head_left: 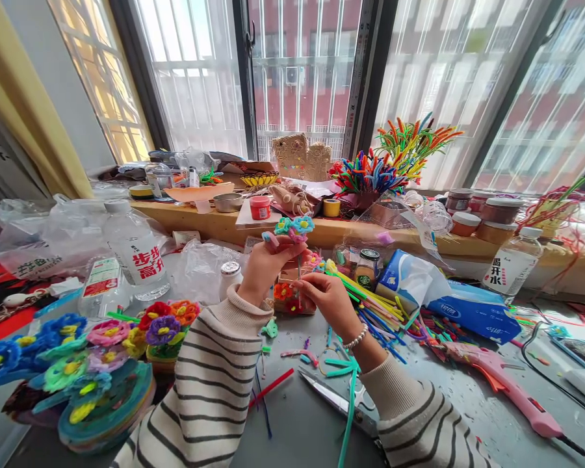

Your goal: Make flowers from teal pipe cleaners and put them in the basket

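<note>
while left hand [269,265] and right hand [330,300] pinch it, the bouquet [299,225] points blossoms-up, near-vertical.

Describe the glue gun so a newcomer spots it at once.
On the grey table, look to the right of the right hand. In front of the blue tissue pack lies the glue gun, a dark cord at its handle. Its pink body sets it apart from the silver scissors nearby.

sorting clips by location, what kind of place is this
Likely a craft workspace, perhaps a small studio or classroom: a pink glue gun and scissors lie on the table, with bright pipe cleaners bunched near the window.
</note>
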Action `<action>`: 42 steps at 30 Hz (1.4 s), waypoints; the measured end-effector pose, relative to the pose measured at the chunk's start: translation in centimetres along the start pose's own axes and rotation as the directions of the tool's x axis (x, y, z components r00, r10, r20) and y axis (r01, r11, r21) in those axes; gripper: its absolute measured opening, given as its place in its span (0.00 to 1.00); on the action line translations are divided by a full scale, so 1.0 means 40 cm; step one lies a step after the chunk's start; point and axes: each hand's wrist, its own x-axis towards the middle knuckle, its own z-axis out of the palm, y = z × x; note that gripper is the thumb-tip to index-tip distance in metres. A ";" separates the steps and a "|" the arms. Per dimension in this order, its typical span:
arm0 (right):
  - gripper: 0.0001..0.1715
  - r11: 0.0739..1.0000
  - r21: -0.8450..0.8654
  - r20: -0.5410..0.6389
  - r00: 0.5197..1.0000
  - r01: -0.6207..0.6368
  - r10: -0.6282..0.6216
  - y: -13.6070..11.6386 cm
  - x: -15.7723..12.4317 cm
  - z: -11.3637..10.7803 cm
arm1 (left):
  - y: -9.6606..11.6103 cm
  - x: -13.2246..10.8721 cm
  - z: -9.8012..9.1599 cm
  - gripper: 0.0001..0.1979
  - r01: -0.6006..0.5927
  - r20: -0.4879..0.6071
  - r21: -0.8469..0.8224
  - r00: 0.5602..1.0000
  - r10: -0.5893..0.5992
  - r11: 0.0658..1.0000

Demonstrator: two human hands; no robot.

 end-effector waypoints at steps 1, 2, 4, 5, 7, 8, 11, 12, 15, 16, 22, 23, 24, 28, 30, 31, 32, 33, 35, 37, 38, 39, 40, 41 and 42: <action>0.12 0.999 0.041 -0.002 1.000 -0.023 0.023 0.002 -0.001 0.002 | -0.001 -0.001 0.002 0.09 0.011 -0.027 -0.036 1.000 -0.012 0.999; 0.12 0.996 0.080 -0.006 0.999 -0.045 0.046 0.004 -0.001 0.003 | -0.002 -0.003 0.003 0.09 0.021 -0.047 -0.059 0.999 -0.024 0.998; 0.12 0.988 0.134 -0.009 0.997 -0.079 0.081 0.010 -0.001 0.005 | -0.006 -0.004 0.002 0.09 0.065 -0.031 -0.049 0.997 -0.066 0.997; 0.12 0.986 0.142 -0.009 0.996 -0.087 0.090 0.013 0.000 0.006 | -0.009 -0.005 0.001 0.09 0.102 0.006 -0.018 0.995 -0.101 0.995; 0.12 0.989 0.122 -0.003 0.996 -0.088 0.089 0.017 0.002 0.004 | -0.014 -0.004 -0.001 0.10 0.165 0.081 0.070 0.982 -0.170 0.984; 0.13 0.992 0.100 0.001 0.997 -0.081 0.081 0.019 0.003 0.001 | -0.017 -0.002 -0.003 0.09 0.170 0.088 0.106 0.980 -0.180 0.980; 0.11 0.998 0.056 -0.045 0.998 -0.037 0.039 0.018 0.010 -0.022 | -0.025 0.008 -0.012 0.10 0.053 -0.028 0.168 0.998 -0.049 0.984; 0.11 0.998 0.054 -0.082 0.996 -0.021 0.025 0.016 0.012 -0.035 | -0.028 0.013 -0.016 0.10 -0.013 -0.086 0.216 0.996 0.032 0.976; 0.12 0.997 0.075 -0.207 0.978 0.015 0.001 0.006 0.018 -0.075 | -0.045 0.025 -0.029 0.10 -0.147 -0.193 0.535 0.937 0.290 0.832; 0.12 0.996 0.083 -0.231 0.973 0.022 -0.002 0.003 0.020 -0.087 | -0.054 0.029 -0.033 0.10 -0.148 -0.198 0.657 0.912 0.359 0.739; 0.13 0.994 0.113 -0.231 0.973 0.009 0.018 -0.004 0.020 -0.108 | -0.119 0.040 -0.044 0.10 -0.090 -0.034 0.926 0.947 0.318 0.367; 0.13 0.993 0.116 -0.224 0.974 0.004 0.023 -0.004 0.020 -0.107 | -0.126 0.040 -0.046 0.11 -0.087 -0.013 0.938 0.958 0.286 0.336; 0.14 0.993 0.117 -0.217 0.976 -0.001 0.027 -0.003 0.020 -0.106 | -0.131 0.040 -0.048 0.11 -0.087 0.005 0.947 0.966 0.259 0.310; 0.15 0.994 0.113 -0.206 0.978 -0.011 0.035 -0.004 0.022 -0.111 | -0.136 0.035 -0.047 0.12 -0.076 0.035 0.977 0.979 0.202 0.199; 0.16 0.995 0.104 -0.216 0.976 -0.012 0.034 -0.005 0.022 -0.116 | -0.135 0.030 -0.041 0.14 -0.059 0.033 0.989 0.981 0.191 0.132; 0.16 0.995 0.097 -0.223 0.974 -0.011 0.033 -0.005 0.022 -0.119 | -0.136 0.027 -0.036 0.15 -0.052 0.032 0.993 0.981 0.191 0.101; 0.16 0.996 0.088 -0.230 0.973 -0.010 0.030 -0.004 0.022 -0.121 | -0.136 0.024 -0.032 0.15 -0.048 0.033 0.996 0.980 0.194 0.070; 0.16 0.997 0.076 -0.237 0.971 -0.006 0.024 -0.003 0.022 -0.124 | -0.136 0.021 -0.027 0.15 -0.047 0.039 0.998 0.979 0.199 0.038; 0.17 1.000 0.030 -0.263 0.965 0.002 0.006 0.003 0.022 -0.128 | -0.137 0.017 -0.018 0.15 -0.052 0.056 0.998 0.977 0.204 -0.028; 0.16 0.997 -0.074 -0.314 0.949 0.000 -0.023 0.011 0.023 -0.135 | -0.138 0.014 -0.012 0.16 -0.053 0.068 0.995 0.977 0.201 -0.079; 0.16 0.990 -0.140 -0.334 0.942 -0.010 -0.037 0.017 0.024 -0.139 | -0.138 0.013 -0.009 0.16 -0.053 0.070 0.994 0.978 0.195 -0.093; 0.15 0.979 -0.203 -0.340 0.940 -0.029 -0.042 0.023 0.026 -0.143 | -0.139 0.012 -0.008 0.17 -0.053 0.072 0.993 0.980 0.187 -0.101; 0.16 0.966 -0.252 -0.332 0.943 -0.055 -0.033 0.030 0.028 -0.148 | -0.138 0.012 -0.006 0.17 -0.055 0.073 0.993 0.981 0.177 -0.106; 0.17 0.955 -0.284 -0.313 0.950 -0.081 -0.012 0.036 0.030 -0.153 | -0.138 0.012 -0.006 0.17 -0.057 0.075 0.992 0.983 0.166 -0.109; 0.18 0.947 -0.303 -0.289 0.957 -0.105 0.014 0.042 0.032 -0.157 | -0.137 0.013 -0.005 0.17 -0.059 0.076 0.992 0.985 0.154 -0.113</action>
